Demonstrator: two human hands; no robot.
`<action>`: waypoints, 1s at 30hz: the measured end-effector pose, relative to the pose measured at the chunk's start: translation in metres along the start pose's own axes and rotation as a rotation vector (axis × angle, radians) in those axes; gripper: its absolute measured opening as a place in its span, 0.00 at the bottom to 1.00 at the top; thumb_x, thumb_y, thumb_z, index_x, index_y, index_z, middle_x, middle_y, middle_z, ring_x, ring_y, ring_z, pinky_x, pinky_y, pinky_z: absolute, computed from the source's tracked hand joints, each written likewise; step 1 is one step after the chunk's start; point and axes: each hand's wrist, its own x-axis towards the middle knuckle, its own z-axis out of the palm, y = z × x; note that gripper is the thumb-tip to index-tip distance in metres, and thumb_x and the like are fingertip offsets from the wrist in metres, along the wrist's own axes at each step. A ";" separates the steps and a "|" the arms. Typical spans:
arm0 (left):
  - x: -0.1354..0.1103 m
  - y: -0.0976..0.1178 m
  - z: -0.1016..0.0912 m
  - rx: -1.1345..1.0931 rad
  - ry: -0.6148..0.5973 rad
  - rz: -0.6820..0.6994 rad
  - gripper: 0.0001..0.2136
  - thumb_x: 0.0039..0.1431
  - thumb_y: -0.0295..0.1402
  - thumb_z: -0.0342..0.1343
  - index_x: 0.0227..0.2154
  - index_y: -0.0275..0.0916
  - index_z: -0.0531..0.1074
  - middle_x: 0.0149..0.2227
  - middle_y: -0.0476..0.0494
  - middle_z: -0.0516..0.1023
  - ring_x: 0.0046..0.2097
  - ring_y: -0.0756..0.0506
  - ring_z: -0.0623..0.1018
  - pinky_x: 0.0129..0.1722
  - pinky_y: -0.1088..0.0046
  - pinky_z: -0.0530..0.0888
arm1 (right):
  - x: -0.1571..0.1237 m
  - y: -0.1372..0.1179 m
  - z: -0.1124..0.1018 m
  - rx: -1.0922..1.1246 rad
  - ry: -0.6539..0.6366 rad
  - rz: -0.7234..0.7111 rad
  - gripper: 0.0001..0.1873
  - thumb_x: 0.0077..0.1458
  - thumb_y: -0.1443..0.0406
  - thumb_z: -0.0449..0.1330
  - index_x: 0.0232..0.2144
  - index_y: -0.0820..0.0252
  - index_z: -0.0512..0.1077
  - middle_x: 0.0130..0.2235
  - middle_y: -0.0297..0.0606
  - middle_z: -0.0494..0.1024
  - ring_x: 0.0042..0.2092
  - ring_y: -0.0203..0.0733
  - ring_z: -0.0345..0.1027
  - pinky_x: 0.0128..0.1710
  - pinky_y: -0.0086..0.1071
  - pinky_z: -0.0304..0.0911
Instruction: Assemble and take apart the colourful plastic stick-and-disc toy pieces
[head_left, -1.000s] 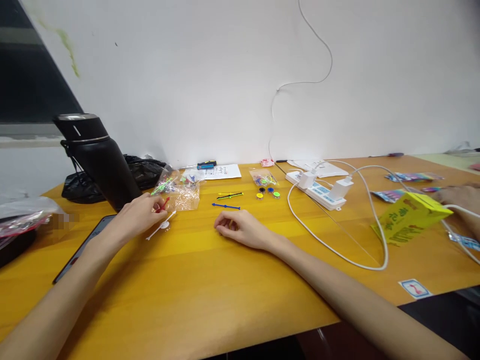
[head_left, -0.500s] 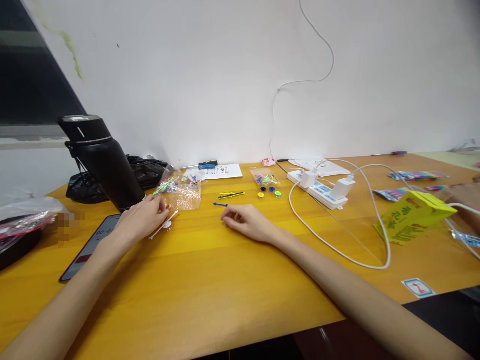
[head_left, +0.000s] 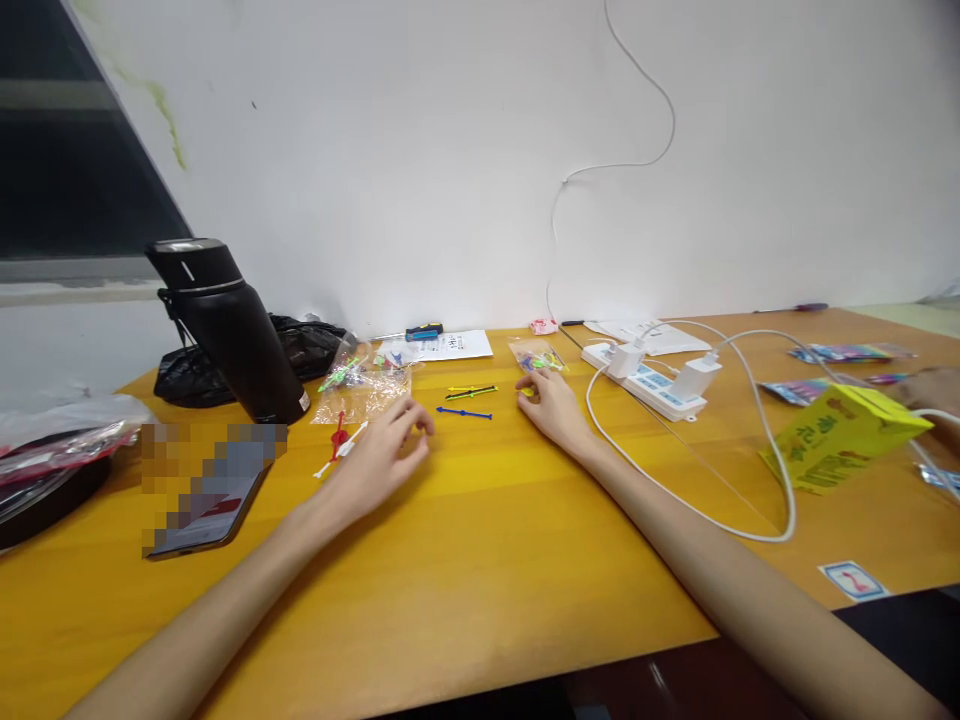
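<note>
My left hand [head_left: 379, 452] rests on the yellow table [head_left: 465, 560] with its fingers loosely apart and nothing in it. Just left of it lie a red pin [head_left: 339, 432] and a white pin [head_left: 341, 452]. A blue stick [head_left: 465, 412] and a yellow and black pair of sticks [head_left: 471, 390] lie between my hands. My right hand [head_left: 553, 405] reaches over the small coloured discs, its thumb at a yellow disc [head_left: 527, 392]. Its fingertips point away from me, so their grip is hidden.
A black flask [head_left: 232, 330], a phone [head_left: 206, 500] and a clear bag of coloured pieces [head_left: 364, 385] are at the left. A power strip [head_left: 649, 380] with white cables, a yellow box [head_left: 844, 438] and another person's hand [head_left: 934, 390] are at the right.
My left hand has let go of the red pin and moved right, away from the flask. My right hand has travelled from the blue stick out to the coloured discs.
</note>
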 end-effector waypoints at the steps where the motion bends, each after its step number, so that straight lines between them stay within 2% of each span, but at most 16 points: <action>1: -0.001 0.003 0.006 -0.070 -0.028 -0.010 0.05 0.65 0.30 0.48 0.40 0.42 0.69 0.42 0.45 0.72 0.39 0.45 0.74 0.43 0.65 0.70 | 0.000 -0.004 0.000 0.047 0.000 -0.014 0.06 0.57 0.68 0.58 0.38 0.60 0.74 0.42 0.44 0.76 0.45 0.48 0.68 0.47 0.41 0.66; 4: -0.005 0.005 0.022 -0.364 -0.089 -0.113 0.07 0.65 0.32 0.51 0.45 0.43 0.68 0.45 0.43 0.75 0.40 0.45 0.77 0.43 0.65 0.74 | -0.004 -0.025 -0.002 0.230 -0.031 -0.120 0.06 0.60 0.67 0.58 0.40 0.60 0.73 0.40 0.40 0.75 0.40 0.43 0.69 0.43 0.37 0.67; 8: -0.006 -0.005 0.037 -0.693 -0.099 -0.257 0.15 0.63 0.36 0.57 0.51 0.43 0.65 0.53 0.38 0.77 0.47 0.45 0.79 0.51 0.62 0.74 | -0.017 -0.061 -0.001 0.440 -0.186 -0.275 0.07 0.63 0.66 0.59 0.43 0.58 0.73 0.43 0.39 0.75 0.41 0.39 0.71 0.46 0.35 0.69; 11: -0.004 -0.010 0.039 -0.818 -0.120 -0.278 0.19 0.62 0.38 0.60 0.53 0.43 0.65 0.54 0.37 0.77 0.47 0.45 0.80 0.54 0.61 0.74 | -0.028 -0.083 0.003 0.566 -0.311 -0.329 0.08 0.62 0.65 0.61 0.44 0.57 0.72 0.45 0.39 0.75 0.42 0.38 0.73 0.46 0.35 0.71; 15: -0.002 -0.011 0.038 -0.847 -0.129 -0.233 0.18 0.60 0.41 0.63 0.50 0.43 0.68 0.51 0.39 0.79 0.44 0.45 0.81 0.50 0.64 0.76 | -0.034 -0.097 0.003 0.668 -0.383 -0.351 0.09 0.59 0.68 0.62 0.43 0.56 0.70 0.46 0.38 0.73 0.45 0.39 0.73 0.49 0.36 0.73; 19: -0.001 -0.010 0.037 -0.867 -0.109 -0.256 0.17 0.59 0.41 0.63 0.47 0.42 0.70 0.44 0.41 0.81 0.43 0.45 0.82 0.50 0.64 0.76 | -0.029 -0.087 -0.002 0.587 -0.406 -0.366 0.15 0.58 0.68 0.63 0.47 0.56 0.69 0.49 0.40 0.73 0.47 0.41 0.72 0.50 0.38 0.72; 21: -0.001 -0.009 0.036 -0.853 -0.115 -0.272 0.15 0.60 0.41 0.63 0.45 0.41 0.71 0.43 0.42 0.82 0.42 0.45 0.82 0.49 0.63 0.76 | -0.024 -0.073 -0.002 0.437 -0.342 -0.342 0.17 0.59 0.68 0.61 0.50 0.56 0.68 0.51 0.42 0.73 0.52 0.44 0.70 0.55 0.41 0.68; 25: -0.002 -0.006 0.033 -0.808 -0.159 -0.271 0.13 0.59 0.39 0.63 0.44 0.41 0.72 0.49 0.40 0.81 0.43 0.46 0.81 0.50 0.64 0.75 | -0.016 -0.037 0.006 0.059 -0.168 -0.170 0.19 0.63 0.67 0.54 0.56 0.62 0.67 0.55 0.49 0.70 0.59 0.53 0.62 0.62 0.50 0.59; 28: -0.002 -0.005 0.032 -0.815 -0.183 -0.272 0.14 0.59 0.39 0.63 0.45 0.40 0.72 0.51 0.39 0.80 0.45 0.45 0.80 0.51 0.64 0.74 | -0.011 -0.020 0.012 -0.114 -0.181 -0.107 0.25 0.65 0.64 0.53 0.62 0.66 0.64 0.59 0.52 0.68 0.60 0.56 0.59 0.63 0.51 0.56; 30: -0.002 -0.005 0.032 -0.816 -0.188 -0.272 0.14 0.59 0.39 0.63 0.45 0.40 0.72 0.51 0.39 0.80 0.45 0.45 0.80 0.51 0.64 0.74 | -0.010 -0.017 0.013 -0.151 -0.226 -0.114 0.28 0.65 0.62 0.52 0.65 0.65 0.61 0.62 0.51 0.66 0.61 0.56 0.57 0.64 0.51 0.55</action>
